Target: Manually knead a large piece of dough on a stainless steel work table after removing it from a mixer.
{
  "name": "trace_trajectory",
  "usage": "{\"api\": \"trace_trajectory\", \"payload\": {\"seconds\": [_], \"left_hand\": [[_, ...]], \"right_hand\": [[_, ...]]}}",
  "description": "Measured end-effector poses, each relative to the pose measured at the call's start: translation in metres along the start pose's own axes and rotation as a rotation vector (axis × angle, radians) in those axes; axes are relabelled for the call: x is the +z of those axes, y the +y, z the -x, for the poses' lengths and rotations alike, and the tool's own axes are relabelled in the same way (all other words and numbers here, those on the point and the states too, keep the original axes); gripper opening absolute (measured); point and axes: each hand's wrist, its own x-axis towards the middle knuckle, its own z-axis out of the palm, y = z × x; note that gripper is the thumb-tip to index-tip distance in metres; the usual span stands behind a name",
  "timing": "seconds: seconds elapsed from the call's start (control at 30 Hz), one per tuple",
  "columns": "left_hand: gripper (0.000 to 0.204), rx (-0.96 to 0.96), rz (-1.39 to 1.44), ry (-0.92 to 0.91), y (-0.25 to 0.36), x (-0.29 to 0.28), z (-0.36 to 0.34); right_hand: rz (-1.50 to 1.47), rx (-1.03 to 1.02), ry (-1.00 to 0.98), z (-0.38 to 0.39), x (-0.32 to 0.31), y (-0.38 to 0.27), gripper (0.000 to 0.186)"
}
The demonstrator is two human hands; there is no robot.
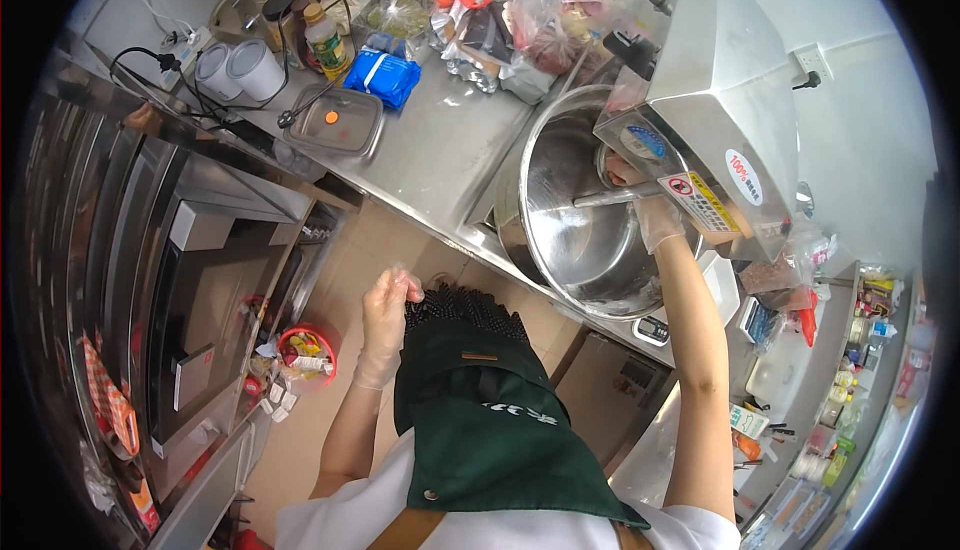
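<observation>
My right hand (658, 222), in a clear plastic glove, reaches into the large steel bowl (541, 260) of a floor-type mixer. It is beside the metal bar (612, 196) that crosses the bowl. The bar and the mixer head (690, 115) hide most of its fingers, so their grip does not show. Pale residue (635, 304) clings to the inner wall near the bowl's front. Away from the counter, my left hand (383, 312), also gloved, is raised beside my green apron (480, 420). Its fingers are curled closed, and anything inside them is hidden.
On the steel counter (440, 155) are a plastic container (335, 122) with an orange cap inside, a blue packet (383, 78), an oil bottle (325, 40), white tubs (255, 70) and bagged goods. A red waste bin (308, 352) stands on the floor at left. Shelves line the right.
</observation>
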Motion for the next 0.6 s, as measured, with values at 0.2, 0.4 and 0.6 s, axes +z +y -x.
{"api": "trace_trajectory", "payload": {"seconds": [0.2,0.4,0.6], "left_hand": [[0.027,0.025,0.011,-0.034,0.000,0.004,-0.004],[0.027,-0.030,-0.055,-0.083,-0.006,-0.002,-0.011],[0.032,-0.152,-0.240,-0.152,-0.021,-0.004,-0.031]], "right_hand": [[-0.073,-0.003,0.029,0.012,0.004,0.023,0.027],[-0.326,0.165,0.355,0.062,0.003,0.030,0.016],[-1.103,0.344,0.381,0.194,-0.026,0.008,0.021]]}}
